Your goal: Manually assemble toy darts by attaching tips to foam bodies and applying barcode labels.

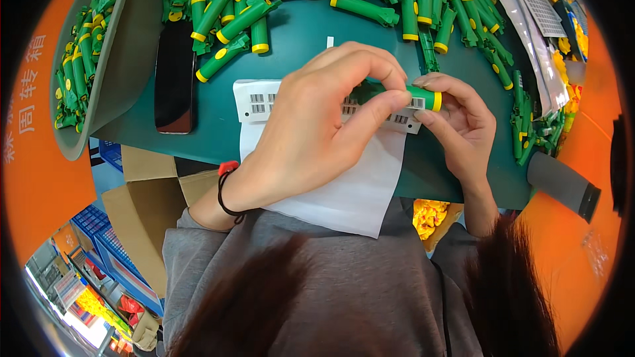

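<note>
My right hand [466,122] grips a green plastic tube [423,96] by its yellow-rimmed end, thumb below and fingers above. A small white barcode sticker [416,103] sits on the tube's side. My left hand [324,109] reaches across from the left, thumb and forefinger pinched together at the sticker's left edge; its other fingers are curled. The far end of the tube is hidden behind that hand. Beneath both hands lies a white sheet of barcode stickers [254,102], its middle partly covered, with white backing paper [360,188] hanging over the table's front edge.
Many similar green tubes [228,59] are heaped along the back of the green table [218,109]. A grey bin [126,59] of tubes stands left, beside a black phone [175,79]. Sticker sheets [536,0] and a grey cylinder [562,184] lie right. A cardboard box [142,225] stands below left.
</note>
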Available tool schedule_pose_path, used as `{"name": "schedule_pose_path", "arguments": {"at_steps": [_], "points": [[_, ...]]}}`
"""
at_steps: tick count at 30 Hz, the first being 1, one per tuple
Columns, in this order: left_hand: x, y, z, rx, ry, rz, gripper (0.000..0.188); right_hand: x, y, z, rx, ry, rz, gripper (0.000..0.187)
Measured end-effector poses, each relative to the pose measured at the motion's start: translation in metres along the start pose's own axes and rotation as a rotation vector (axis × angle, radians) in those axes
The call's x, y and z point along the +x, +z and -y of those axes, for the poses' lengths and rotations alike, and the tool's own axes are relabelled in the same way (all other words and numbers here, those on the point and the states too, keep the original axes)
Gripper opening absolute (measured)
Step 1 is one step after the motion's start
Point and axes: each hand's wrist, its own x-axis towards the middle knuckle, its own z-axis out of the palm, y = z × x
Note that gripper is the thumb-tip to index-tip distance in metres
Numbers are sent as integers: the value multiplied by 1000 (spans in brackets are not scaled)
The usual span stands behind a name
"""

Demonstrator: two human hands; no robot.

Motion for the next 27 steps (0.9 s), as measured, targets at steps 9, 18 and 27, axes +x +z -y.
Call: {"name": "schedule_pose_path", "arguments": {"at_steps": [9, 18, 27], "points": [[1, 5, 0, 117, -19, 77, 7, -2, -1, -4, -59, -59, 9, 40], [2, 9, 1, 165, -2, 80, 7, -4, 0, -4, -56, -80, 0, 40], [1, 11, 0, 194, 10, 49, 7, -4, 0, -4, -62, -91, 16, 39]]}}
